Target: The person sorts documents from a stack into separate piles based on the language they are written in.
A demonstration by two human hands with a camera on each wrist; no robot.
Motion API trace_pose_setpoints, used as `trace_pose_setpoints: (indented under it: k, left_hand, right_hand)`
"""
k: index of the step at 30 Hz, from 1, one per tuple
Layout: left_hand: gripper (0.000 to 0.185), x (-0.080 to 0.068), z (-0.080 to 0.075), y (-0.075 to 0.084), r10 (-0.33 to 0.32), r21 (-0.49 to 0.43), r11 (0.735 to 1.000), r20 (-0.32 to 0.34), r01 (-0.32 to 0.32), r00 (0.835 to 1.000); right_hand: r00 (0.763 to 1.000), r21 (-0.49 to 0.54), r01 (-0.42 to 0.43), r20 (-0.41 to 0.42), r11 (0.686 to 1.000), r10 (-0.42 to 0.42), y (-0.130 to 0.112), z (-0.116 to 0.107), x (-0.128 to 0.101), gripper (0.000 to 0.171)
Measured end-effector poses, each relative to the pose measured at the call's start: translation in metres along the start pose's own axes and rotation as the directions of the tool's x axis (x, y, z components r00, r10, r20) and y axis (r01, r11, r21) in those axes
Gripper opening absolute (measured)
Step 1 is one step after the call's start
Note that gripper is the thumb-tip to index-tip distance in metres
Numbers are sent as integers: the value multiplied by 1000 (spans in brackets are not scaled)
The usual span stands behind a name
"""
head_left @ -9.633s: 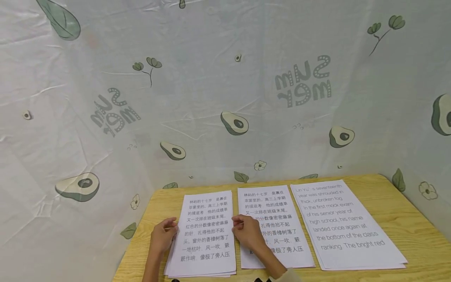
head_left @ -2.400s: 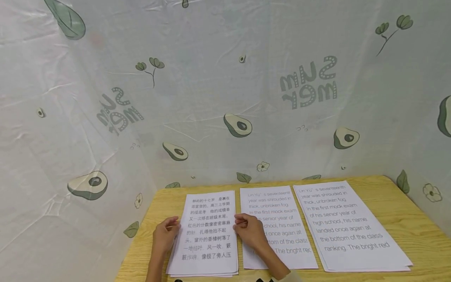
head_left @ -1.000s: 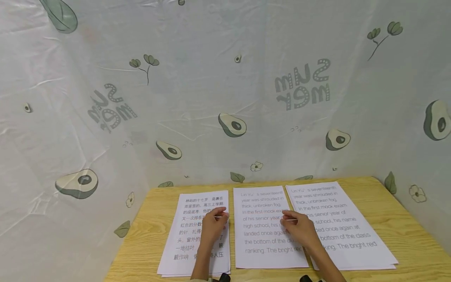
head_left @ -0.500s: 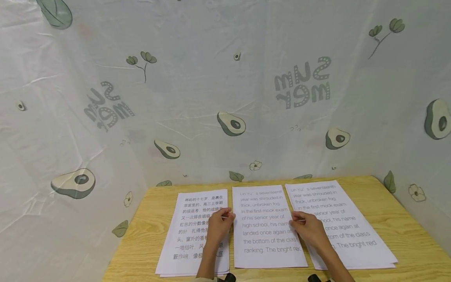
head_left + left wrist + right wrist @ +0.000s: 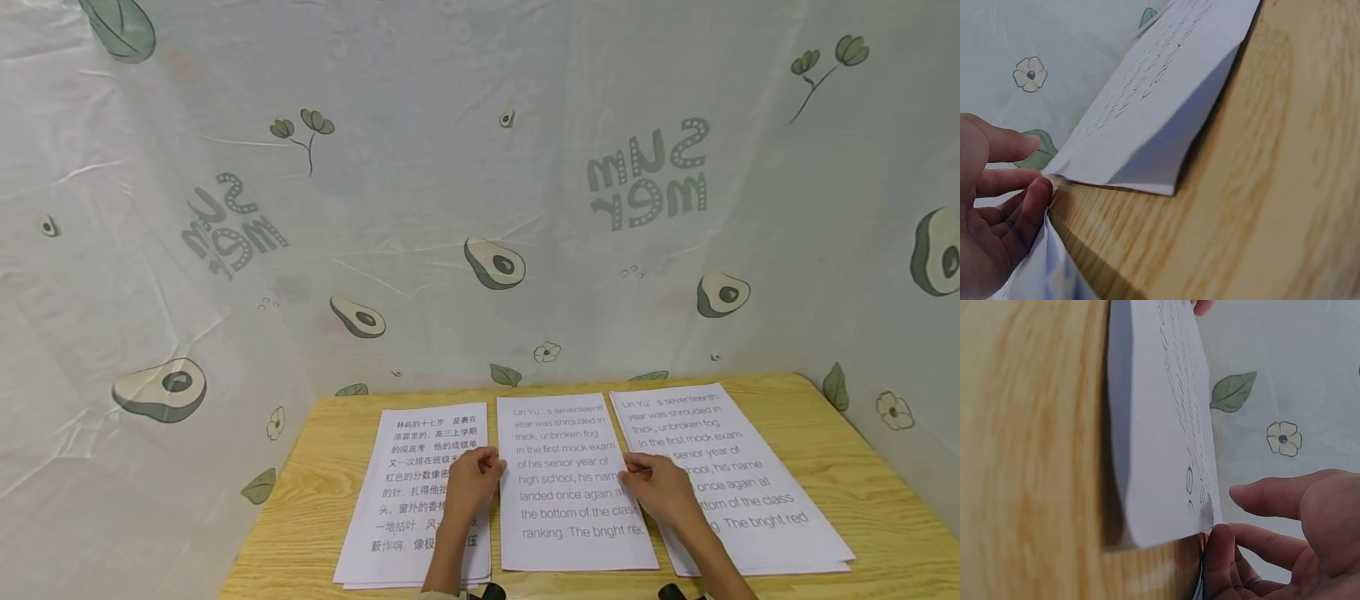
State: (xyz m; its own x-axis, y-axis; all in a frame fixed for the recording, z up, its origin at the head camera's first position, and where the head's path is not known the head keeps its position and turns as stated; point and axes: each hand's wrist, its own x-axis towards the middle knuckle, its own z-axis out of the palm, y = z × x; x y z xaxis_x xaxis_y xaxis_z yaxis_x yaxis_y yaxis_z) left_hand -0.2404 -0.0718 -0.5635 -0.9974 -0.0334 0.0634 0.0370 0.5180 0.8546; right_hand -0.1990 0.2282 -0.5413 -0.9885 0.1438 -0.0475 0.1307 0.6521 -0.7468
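Observation:
In the head view, a middle sheet of paper (image 5: 566, 550) printed with English text lies between my two hands. My left hand (image 5: 468, 487) reaches over the left paper stack (image 5: 408, 500) to the middle sheet's left edge. At the opposite edge, my right hand (image 5: 663, 492) lies partly over the right paper stack (image 5: 757, 508). Both wrist views show the fingers (image 5: 1010, 181) touching the paper's edges, with each thumb (image 5: 1266, 495) raised apart from them. The sheet's near side bows up slightly off the table. Chinese text tops the left stack, English text the right one.
All the paper lies on a light wooden table (image 5: 832, 433). Behind and beside it hangs a pale curtain (image 5: 420, 208) printed with avocados, leaves and flowers. The right stack is slightly fanned, with lower sheets showing at its edges.
Earlier, Chinese text topped the middle pile; an English sheet has since shown there. My hands have moved right from the left stack to the middle sheet's edges, then stayed nearly still.

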Motion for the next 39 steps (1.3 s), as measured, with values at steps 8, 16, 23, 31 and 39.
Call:
trace_pose_setpoints:
  k: [8, 16, 23, 31, 39]
  left_hand:
    - [28, -3, 0, 5, 24, 30, 999, 1, -24, 1000]
    - [25, -1, 1, 1, 9, 49, 999, 6, -9, 1000]
    - [31, -1, 2, 1, 23, 36, 999, 1, -23, 1000]
    - [32, -2, 1, 2, 30, 31, 999, -4, -30, 1000]
    - [33, -2, 1, 3, 18, 24, 1000, 0, -18, 1000]
  right_hand:
    - [1000, -14, 18, -13, 1000, -18, -1, 2, -2, 46]
    - [1000, 1, 10, -27, 1000, -10, -3, 4, -3, 45]
    - [999, -5, 9, -37, 1000, -9, -4, 5, -4, 45]
    - [999, 12, 16, -38, 1000, -15, -6, 5, -4, 46]
    - [1000, 19, 10, -28, 1000, -9, -5, 3, -3, 45]
